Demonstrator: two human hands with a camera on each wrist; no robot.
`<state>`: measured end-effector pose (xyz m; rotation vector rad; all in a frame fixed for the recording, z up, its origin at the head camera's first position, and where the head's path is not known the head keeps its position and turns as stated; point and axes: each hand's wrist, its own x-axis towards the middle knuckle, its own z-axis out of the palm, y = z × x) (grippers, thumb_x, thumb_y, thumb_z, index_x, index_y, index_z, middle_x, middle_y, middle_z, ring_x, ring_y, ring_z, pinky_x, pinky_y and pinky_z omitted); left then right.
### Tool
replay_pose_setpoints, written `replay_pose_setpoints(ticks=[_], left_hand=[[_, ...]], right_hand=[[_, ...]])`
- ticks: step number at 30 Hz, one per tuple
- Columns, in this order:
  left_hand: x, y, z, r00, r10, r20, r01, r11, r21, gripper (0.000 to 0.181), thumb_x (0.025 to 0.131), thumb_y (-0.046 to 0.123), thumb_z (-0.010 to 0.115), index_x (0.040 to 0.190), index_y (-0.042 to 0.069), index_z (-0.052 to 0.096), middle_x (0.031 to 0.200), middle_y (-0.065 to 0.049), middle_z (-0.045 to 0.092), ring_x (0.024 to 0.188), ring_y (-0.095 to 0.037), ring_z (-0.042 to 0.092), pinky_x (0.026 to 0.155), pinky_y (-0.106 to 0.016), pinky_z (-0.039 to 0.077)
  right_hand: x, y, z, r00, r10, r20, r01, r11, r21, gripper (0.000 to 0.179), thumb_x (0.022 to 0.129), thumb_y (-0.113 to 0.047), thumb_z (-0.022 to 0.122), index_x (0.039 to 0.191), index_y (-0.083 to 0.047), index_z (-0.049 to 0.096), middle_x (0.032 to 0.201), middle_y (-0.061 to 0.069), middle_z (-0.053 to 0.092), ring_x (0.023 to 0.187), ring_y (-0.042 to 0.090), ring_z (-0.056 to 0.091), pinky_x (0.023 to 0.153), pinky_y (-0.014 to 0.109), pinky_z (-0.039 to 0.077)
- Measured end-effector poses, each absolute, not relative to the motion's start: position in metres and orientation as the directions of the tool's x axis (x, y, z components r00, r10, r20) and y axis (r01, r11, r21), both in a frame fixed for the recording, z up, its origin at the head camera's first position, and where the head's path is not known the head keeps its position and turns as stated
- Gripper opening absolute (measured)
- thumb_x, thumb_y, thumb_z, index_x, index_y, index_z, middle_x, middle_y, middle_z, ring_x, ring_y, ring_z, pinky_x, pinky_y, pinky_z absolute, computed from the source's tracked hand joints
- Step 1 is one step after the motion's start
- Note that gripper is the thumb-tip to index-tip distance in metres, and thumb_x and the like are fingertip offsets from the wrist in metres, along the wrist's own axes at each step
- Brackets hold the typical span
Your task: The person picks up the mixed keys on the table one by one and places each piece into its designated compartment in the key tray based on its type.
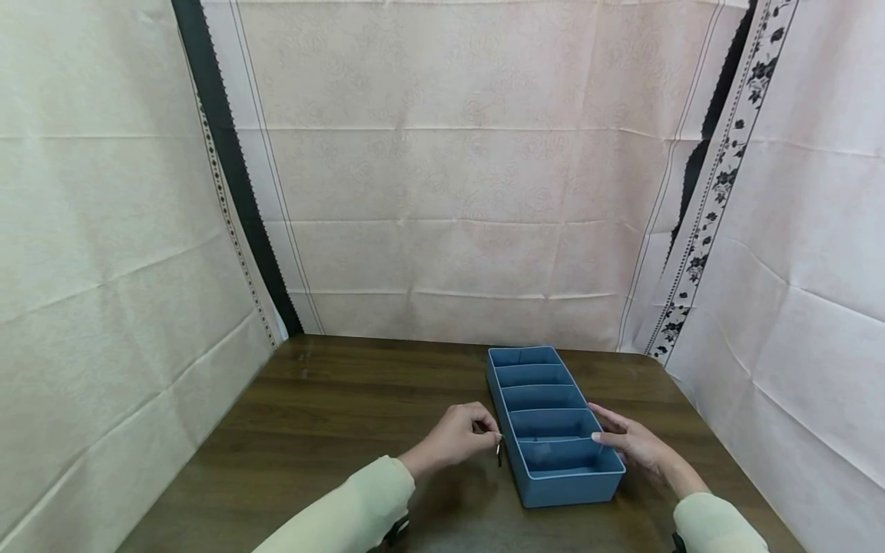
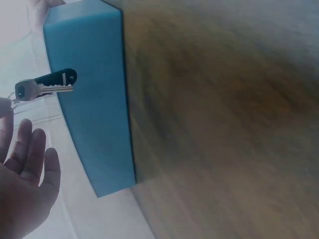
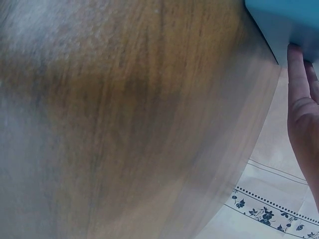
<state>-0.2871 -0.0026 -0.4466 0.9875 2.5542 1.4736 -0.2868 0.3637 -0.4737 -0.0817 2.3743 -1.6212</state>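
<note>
A set of keys (image 2: 30, 90) dangles from a thin ring that my left hand (image 1: 459, 438) pinches between thumb and forefinger. In the left wrist view a silver key shows beside a dark, flat piece with a slot; the other fingers (image 2: 36, 149) are spread loosely. The keys hang just left of a long blue box (image 1: 570, 490), which is split into several compartments in a row. My right hand (image 1: 639, 445) rests on the box's right side, its thumb at the rim. Straight fingers (image 3: 298, 74) touch the outer wall in the right wrist view.
The box stands on a dark brown wooden table (image 1: 346, 415), right of the middle. Pale cloth sheets (image 1: 442, 169) hang behind the table and along both sides. A floral border (image 1: 719, 184) runs down the right one.
</note>
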Motion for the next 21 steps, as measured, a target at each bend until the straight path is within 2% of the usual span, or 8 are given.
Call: replay_pose_setpoints(ticks=[12,21], left_hand=[[-0.287,0.014,-0.428,-0.797,0.531,0.289,0.501,0.313,0.807,0.004,0.093,0.021,0.071,0.090,0.019,0.071,0.090,0.010,0.061,0.082,-0.011,0.056,0.069,-0.026,0.051],[-0.284,0.034,-0.420,-0.805,0.514,0.297,0.493,0.300,0.817,0.006,0.093,0.020,0.071,0.087,0.020,0.071,0.088,0.010,0.060,0.081,-0.009,0.055,0.068,-0.025,0.051]], right_hand=[[-0.289,0.366,-0.476,-0.963,-0.192,-0.190,0.102,0.395,-0.913,0.075,0.099,-0.030,0.062,0.158,-0.010,0.021,0.158,0.030,0.018,0.138,0.052,0.030,0.101,0.062,0.039],[-0.290,0.366,-0.477,-0.961,-0.205,-0.187,0.092,0.399,-0.912,0.075,0.099,-0.030,0.061,0.158,-0.010,0.020,0.157,0.031,0.018,0.138,0.052,0.031,0.100,0.062,0.040]])
